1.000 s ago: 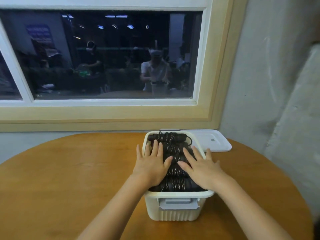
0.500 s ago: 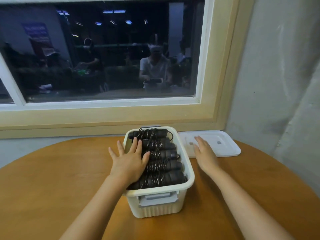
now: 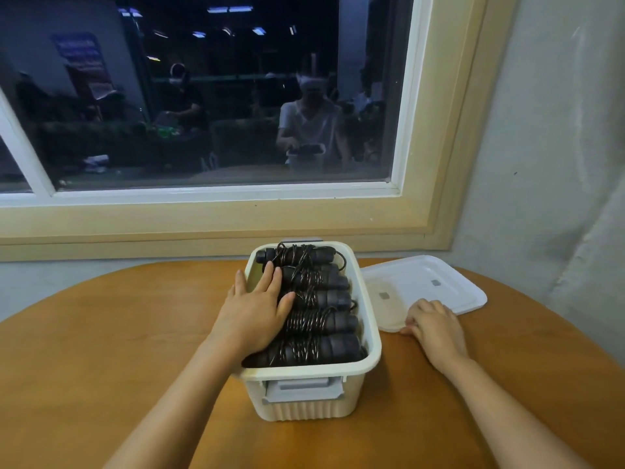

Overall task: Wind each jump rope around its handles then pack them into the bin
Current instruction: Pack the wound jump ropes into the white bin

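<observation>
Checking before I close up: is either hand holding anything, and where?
The right hand grips the lid at its near corner. The left hand only rests flat on the jump ropes in the bin.

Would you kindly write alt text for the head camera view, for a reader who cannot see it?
A person's left hand presses flat on wound black jump ropes filling a white bin on a round wooden table, while the right hand grips the near edge of the white lid beside it.
</observation>
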`<action>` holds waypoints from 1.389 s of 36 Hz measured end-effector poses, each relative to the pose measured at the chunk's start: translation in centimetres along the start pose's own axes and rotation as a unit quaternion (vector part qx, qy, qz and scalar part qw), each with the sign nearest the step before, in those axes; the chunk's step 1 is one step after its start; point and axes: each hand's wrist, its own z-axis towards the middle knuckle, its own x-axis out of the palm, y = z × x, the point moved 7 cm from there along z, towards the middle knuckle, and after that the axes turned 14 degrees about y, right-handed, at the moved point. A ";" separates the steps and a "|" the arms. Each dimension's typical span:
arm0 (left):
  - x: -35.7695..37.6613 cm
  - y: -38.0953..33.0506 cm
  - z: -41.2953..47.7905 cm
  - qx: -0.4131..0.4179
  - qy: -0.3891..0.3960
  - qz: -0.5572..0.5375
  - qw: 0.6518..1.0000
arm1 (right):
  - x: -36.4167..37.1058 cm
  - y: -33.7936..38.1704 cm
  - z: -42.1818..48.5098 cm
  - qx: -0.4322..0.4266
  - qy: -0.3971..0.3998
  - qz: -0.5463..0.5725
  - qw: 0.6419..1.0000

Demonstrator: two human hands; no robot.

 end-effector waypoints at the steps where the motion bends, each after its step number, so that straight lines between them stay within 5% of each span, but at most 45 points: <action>1: 0.0 -0.1 0.0 0.001 0.001 -0.003 1.000 | -0.7 -0.3 -0.4 -0.007 -0.031 0.014 0.999; 5: -0.1 -0.3 -0.5 0.007 0.003 -0.012 1.000 | -6.0 -0.5 -2.4 -0.032 -0.186 0.120 0.975; 10: 0.3 -0.7 -1.2 0.015 0.009 -0.029 0.999 | -15.1 0.8 -5.5 0.005 -0.325 0.290 0.900; 16: -2.2 -1.0 -3.1 0.068 -0.105 -0.209 0.970 | -25.1 7.6 -11.4 -0.157 -0.442 0.397 0.788; 20: -6.4 -0.6 -6.8 0.185 -0.200 -0.442 0.855 | -27.8 8.3 -10.3 -0.144 -0.420 0.570 0.691; 23: -8.3 -0.2 -8.9 0.239 -0.194 -0.531 0.789 | -25.9 9.1 -7.0 -0.116 -0.296 0.734 0.600; 25: -8.3 0.2 -9.6 0.249 -0.176 -0.552 0.776 | -23.5 10.2 -5.3 -0.070 -0.203 0.785 0.580; 27: -7.3 0.7 -9.9 0.228 -0.178 -0.563 0.774 | -21.8 10.9 -4.5 -0.052 -0.187 0.768 0.611; 31: -4.8 1.8 -9.8 0.164 -0.193 -0.583 0.772 | -19.3 13.5 -3.7 -0.104 -0.109 0.571 0.807; 35: -2.0 2.1 -8.6 0.092 -0.150 -0.549 0.817 | -14.2 13.7 -2.1 -0.066 0.040 0.417 0.906; 42: 0.5 1.9 -7.7 0.030 -0.120 -0.510 0.852 | -8.4 13.1 -0.7 -0.026 0.164 0.219 0.961; 50: 1.4 2.4 -7.9 -0.030 -0.189 -0.477 0.858 | -9.1 14.9 -2.1 -0.020 0.148 0.152 0.977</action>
